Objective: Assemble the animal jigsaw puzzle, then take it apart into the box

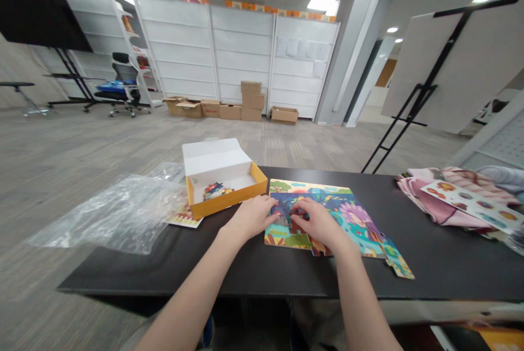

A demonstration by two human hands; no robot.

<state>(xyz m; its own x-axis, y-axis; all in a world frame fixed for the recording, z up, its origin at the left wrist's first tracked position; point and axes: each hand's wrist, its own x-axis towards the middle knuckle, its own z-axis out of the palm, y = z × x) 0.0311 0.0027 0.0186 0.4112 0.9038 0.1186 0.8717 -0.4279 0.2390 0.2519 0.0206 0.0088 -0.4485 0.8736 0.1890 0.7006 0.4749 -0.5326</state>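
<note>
A colourful jigsaw puzzle, partly assembled, lies on the black table, with joined pieces jutting from its lower right corner. My left hand rests at the puzzle's left edge, thumb and fingers apart on its surface. Over the left-centre part, my right hand has curled fingers around a small dark reddish puzzle piece, mostly hidden by them. Left of the puzzle stands an open yellow box with a white inside and raised lid. Several loose puzzle pieces lie inside it.
Crumpled clear plastic hangs over the left edge of the black table, beside a printed sheet partly under the box. Pink cloth and a sticker sheet lie at the right. Beyond stand cardboard boxes and an easel.
</note>
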